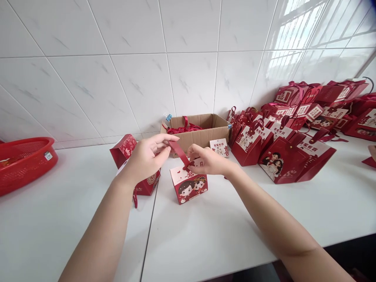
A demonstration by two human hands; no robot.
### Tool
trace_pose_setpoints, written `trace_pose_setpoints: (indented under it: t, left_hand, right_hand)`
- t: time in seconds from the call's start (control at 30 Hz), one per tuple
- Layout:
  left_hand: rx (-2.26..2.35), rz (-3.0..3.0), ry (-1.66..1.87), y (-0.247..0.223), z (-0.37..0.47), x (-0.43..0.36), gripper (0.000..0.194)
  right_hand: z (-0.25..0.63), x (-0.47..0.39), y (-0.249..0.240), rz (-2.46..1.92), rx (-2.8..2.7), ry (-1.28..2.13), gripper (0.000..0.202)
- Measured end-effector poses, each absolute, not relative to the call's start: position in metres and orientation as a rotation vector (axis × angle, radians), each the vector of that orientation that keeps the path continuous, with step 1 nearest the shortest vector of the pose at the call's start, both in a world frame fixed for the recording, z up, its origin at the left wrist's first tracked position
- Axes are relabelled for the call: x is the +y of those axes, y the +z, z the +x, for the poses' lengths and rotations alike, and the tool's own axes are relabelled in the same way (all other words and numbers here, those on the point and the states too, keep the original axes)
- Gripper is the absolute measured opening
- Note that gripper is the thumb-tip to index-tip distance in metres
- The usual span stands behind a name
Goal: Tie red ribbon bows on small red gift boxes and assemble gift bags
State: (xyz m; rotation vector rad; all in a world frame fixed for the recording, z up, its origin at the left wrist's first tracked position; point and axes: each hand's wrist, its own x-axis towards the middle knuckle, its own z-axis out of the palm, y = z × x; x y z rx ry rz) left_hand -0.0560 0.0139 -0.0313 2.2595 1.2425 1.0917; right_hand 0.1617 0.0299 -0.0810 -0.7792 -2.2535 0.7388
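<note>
A small red and white gift box [191, 190] with two cartoon figures on its front stands on the table before me. From its top a dark red ribbon [179, 152] runs up to the left. My left hand [152, 156] pinches the upper end of that ribbon between thumb and fingers. Close to the box top, my right hand [207, 159] has its thumb and fingers closed on the ribbon's lower part; the fingers partly cover the box's upper edge. Behind my left hand and wrist, a red patterned box [147, 185] is partly hidden.
A cardboard box [190, 138] holding red ribbon stands against the tiled wall, with a white printed card [219, 147] in front. Several red gift boxes [283, 162] stand at the right, more [311, 98] piled behind. A red plastic basket [29, 164] is at the far left.
</note>
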Motion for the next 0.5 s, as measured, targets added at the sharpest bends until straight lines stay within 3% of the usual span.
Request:
trace_pose_setpoints:
  t: [0.3,0.5]
  left_hand:
    - [1.33,2.659,1.039,-0.04,-0.046,0.024,0.025]
    - [1.417,2.252,0.892,-0.046,-0.039,0.025,0.021]
  right_hand:
    - [0.163,0.036,-0.085,-0.741,-2.316,0.531,0.008]
    - [0.161,0.04,-0.092,-0.568,-2.29,0.279,0.004]
